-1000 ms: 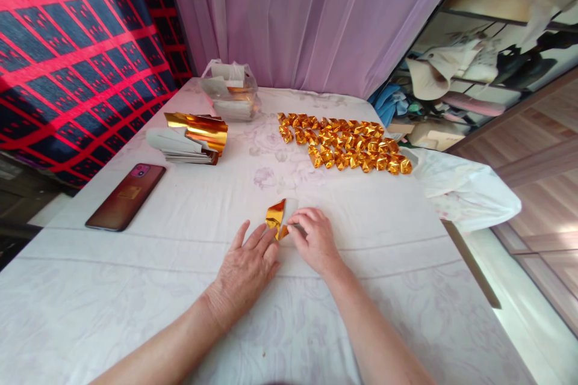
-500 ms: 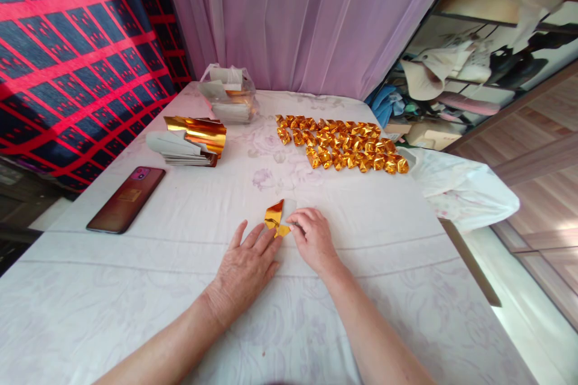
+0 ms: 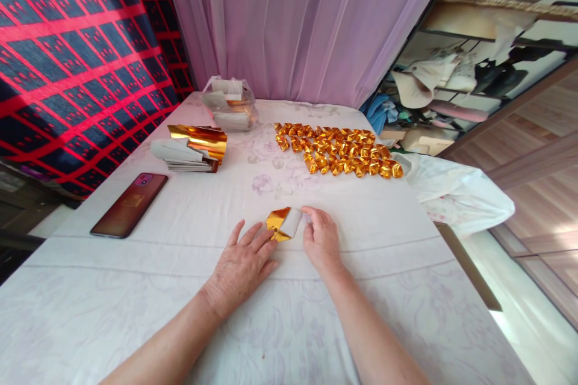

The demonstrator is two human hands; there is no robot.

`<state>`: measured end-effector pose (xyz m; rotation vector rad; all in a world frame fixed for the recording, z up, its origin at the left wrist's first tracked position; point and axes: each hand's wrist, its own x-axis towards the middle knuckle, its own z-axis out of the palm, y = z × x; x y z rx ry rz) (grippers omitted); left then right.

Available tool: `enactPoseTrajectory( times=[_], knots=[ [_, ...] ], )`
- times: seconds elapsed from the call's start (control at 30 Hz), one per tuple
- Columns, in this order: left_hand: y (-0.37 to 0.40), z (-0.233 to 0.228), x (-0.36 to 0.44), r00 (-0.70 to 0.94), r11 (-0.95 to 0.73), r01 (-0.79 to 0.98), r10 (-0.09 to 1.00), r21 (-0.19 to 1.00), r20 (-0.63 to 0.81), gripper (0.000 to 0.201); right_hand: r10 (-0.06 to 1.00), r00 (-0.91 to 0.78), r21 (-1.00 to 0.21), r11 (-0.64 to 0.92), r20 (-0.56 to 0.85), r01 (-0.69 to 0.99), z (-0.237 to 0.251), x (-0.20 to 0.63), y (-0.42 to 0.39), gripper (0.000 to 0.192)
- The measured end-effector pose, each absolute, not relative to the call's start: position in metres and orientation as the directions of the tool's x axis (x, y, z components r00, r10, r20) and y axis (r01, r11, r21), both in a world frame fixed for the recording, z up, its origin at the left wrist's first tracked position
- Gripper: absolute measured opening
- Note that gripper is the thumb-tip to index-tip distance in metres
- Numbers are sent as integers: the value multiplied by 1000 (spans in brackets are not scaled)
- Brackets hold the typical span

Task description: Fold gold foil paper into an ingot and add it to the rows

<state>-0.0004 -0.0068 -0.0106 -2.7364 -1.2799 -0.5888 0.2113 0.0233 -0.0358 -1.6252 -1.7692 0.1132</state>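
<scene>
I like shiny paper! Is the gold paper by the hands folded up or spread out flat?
Folded. The gold paper shows its white back turned over the gold side, pinned on the table by the left hand and right hand.

Gold-and-white paper (image 3: 283, 224), red-gridded black wall (image 3: 76, 54)

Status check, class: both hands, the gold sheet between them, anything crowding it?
Left hand flat, fingertips pinning gold sheet. Right hand pinching its white edge. Folded gold pieces and phone well apart.

Bare forearms, no sleeves, no rings
</scene>
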Motion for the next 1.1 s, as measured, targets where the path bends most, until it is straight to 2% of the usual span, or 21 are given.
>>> enactPoseTrajectory(
  times=[0.13,0.53,0.67,0.9,1.1],
  knots=[
    [0,-9,-6,589,-659,748,716,82,375,24,925,16,-496,189,380,848,-35,212,23,46],
    [11,3,-13,536,-586,806,783,84,317,20,920,-82,-605,317,384,730,-30,217,21,41],
    [12,2,-12,514,-563,821,800,93,309,24,897,-181,-560,398,403,727,-28,215,18,28],
    [7,-3,-8,538,-591,804,771,69,340,27,840,-345,-382,508,419,772,-15,204,8,20],
    [-2,-9,-4,605,-677,725,714,126,353,24,821,-405,-382,553,403,741,-9,200,5,17]
  ],
)
